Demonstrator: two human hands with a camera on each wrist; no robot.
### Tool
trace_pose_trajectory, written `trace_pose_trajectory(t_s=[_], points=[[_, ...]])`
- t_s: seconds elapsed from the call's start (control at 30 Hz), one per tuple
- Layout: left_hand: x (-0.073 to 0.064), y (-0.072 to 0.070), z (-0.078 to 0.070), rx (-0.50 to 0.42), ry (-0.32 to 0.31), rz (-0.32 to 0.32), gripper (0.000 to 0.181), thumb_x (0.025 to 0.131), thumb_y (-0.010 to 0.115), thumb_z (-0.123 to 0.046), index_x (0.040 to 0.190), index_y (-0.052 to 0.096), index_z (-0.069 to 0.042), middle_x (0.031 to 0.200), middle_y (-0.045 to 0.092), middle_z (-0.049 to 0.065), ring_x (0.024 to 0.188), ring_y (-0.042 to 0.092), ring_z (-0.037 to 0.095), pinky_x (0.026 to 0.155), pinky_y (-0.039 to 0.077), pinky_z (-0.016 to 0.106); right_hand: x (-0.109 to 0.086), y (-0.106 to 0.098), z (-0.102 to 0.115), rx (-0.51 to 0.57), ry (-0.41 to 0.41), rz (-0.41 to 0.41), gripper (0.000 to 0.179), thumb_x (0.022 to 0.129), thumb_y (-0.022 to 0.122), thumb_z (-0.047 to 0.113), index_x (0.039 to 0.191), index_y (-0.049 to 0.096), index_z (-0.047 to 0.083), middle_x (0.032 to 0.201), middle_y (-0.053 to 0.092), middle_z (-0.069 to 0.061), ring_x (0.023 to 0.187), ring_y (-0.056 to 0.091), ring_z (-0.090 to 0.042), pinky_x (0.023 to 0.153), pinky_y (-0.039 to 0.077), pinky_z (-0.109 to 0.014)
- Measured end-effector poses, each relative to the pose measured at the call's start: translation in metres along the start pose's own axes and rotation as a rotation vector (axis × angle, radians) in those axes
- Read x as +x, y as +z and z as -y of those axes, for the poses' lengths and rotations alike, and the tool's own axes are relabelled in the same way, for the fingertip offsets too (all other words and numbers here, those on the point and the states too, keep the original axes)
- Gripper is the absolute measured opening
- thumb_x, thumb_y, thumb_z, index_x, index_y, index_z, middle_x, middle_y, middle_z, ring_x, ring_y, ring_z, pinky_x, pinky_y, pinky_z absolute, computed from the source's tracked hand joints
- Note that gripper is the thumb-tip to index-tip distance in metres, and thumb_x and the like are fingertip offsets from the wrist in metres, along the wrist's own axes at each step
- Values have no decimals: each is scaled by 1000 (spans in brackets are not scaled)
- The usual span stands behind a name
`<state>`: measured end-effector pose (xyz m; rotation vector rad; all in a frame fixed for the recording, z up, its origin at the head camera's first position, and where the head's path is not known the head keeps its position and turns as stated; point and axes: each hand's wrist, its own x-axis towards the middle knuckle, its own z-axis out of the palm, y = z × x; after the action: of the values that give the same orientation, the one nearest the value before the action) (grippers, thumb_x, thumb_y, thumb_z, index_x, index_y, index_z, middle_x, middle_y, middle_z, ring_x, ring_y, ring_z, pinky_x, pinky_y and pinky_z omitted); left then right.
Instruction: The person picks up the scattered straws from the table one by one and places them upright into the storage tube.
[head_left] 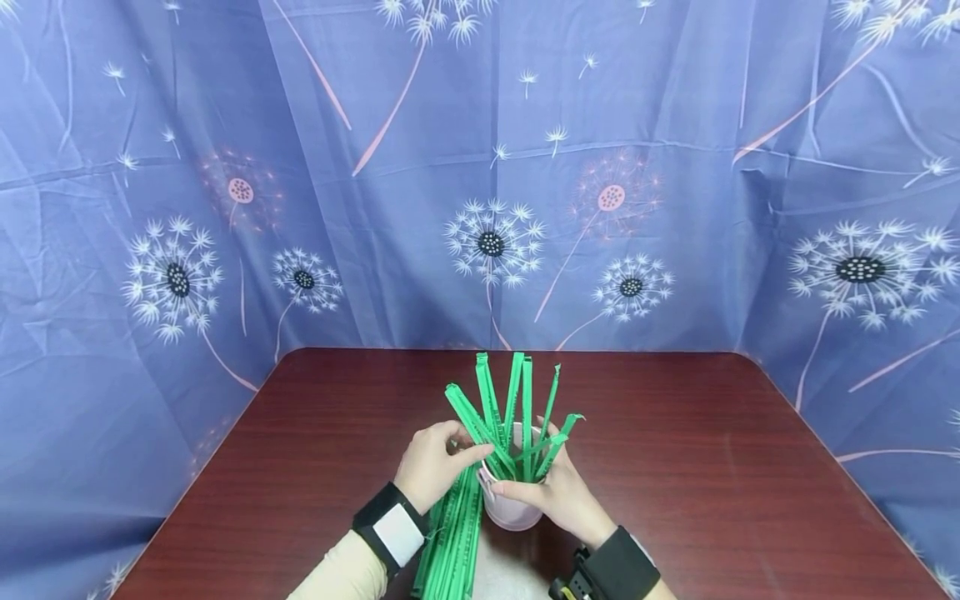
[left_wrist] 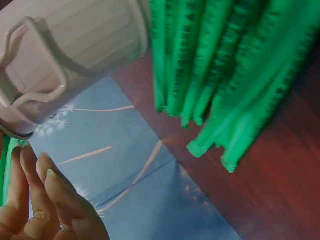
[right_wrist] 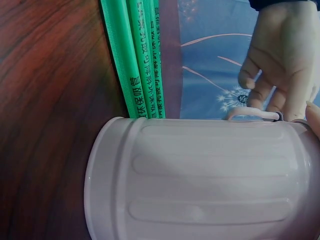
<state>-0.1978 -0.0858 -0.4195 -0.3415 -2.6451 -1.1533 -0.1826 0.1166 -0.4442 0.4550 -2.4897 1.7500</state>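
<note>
A small pale pink pail (head_left: 512, 508) with a side handle (right_wrist: 255, 113) stands upright on the table, several green paper-wrapped straws (head_left: 527, 408) fanning out of its mouth. My right hand (head_left: 562, 492) grips the pail from the right, thumb across the near rim and fingers round the far side. At the left rim, my left hand (head_left: 438, 462) pinches leaning straws between thumb and fingers; exactly how many is hidden. In the left wrist view, its fingers (left_wrist: 62, 195) reach the straws at the pail's mouth. A pile of wrapped straws (head_left: 453, 542) lies left of the pail, below the left hand.
The dark red wooden table (head_left: 720, 467) reaches back to a blue dandelion-print curtain (head_left: 420, 250), which also hangs at both sides. A pale, shiny patch (head_left: 506, 575) shows at the near edge. Black bands (head_left: 390, 533) are on both wrists.
</note>
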Motion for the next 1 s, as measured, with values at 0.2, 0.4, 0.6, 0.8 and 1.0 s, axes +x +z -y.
trace_pose_trajectory(t_s=[0.2,0.4,0.6,0.8,1.0], points=[[-3,2,21,-23,-21,48,48,83,67,-57,93,75,-10,87,71,-2,69,56,7,59,50,30,1,0,-3,-16,-31,-5,88,72,87,29,142,45,-5,150,39,-30,140,36,-48,108,32,-69],[-6,3,40,123,3,111,42,84,75,-35,105,73,1,102,70,13,86,66,26,75,56,42,2,0,-4,-8,-13,-7,87,71,87,29,142,48,-2,151,40,-30,142,32,-48,109,28,-70],[-11,5,46,275,-54,198,57,71,86,-18,116,67,11,107,66,26,97,65,40,84,55,50,1,-1,-2,-24,1,-4,90,72,87,30,145,46,-3,152,39,-32,144,30,-49,109,28,-70],[-9,6,47,279,-110,245,65,68,88,-14,122,63,13,107,65,28,98,64,42,85,55,49,-1,-1,0,-29,7,-1,88,71,87,30,144,48,-2,156,31,-32,142,33,-50,108,31,-70],[-9,5,47,83,-220,292,65,72,84,-1,128,55,18,99,63,24,56,65,24,48,57,35,0,0,0,-25,21,-8,92,71,87,32,145,45,-3,157,30,-32,142,34,-49,108,31,-68]])
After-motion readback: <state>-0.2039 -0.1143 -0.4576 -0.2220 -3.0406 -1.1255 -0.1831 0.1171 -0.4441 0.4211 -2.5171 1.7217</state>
